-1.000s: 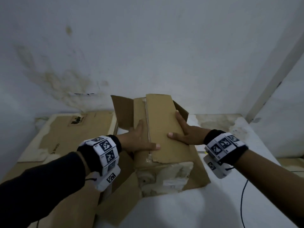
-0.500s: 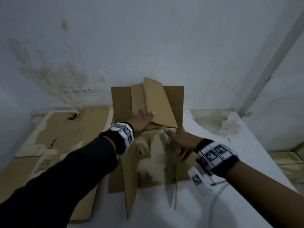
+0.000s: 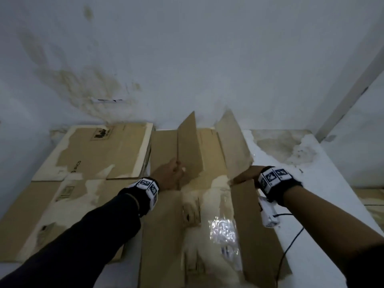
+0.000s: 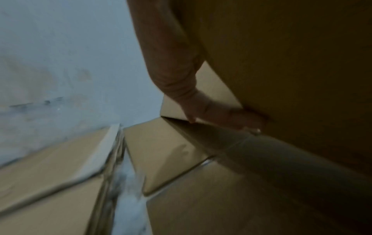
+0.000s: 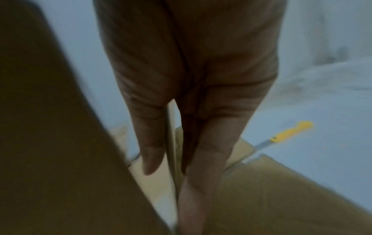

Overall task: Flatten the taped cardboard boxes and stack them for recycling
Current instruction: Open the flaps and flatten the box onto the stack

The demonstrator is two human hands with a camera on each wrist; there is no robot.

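Observation:
A brown cardboard box (image 3: 193, 235) lies spread open on the white table (image 3: 324, 183), with torn white patches and shiny tape (image 3: 223, 229) on its inner face. Two far flaps stand up. My left hand (image 3: 170, 175) grips the lower edge of the left flap (image 3: 190, 146); in the left wrist view the fingers (image 4: 193, 101) curl over that edge. My right hand (image 3: 243, 178) holds the right flap (image 3: 232, 146). In the right wrist view the thumb (image 5: 149, 143) and fingers pinch a cardboard edge (image 5: 171, 143).
Flattened boxes (image 3: 99, 152) lie stacked to the left against the stained wall (image 3: 187, 59). A yellow-handled knife (image 5: 289, 132) rests on the table right of the box. A black cable (image 3: 291, 242) trails from my right wrist. The wall corner is at the far right.
The box stood closed under both hands a second ago. It has been pulled open and pushed down flat, and my hands have moved apart, each holding a far flap.

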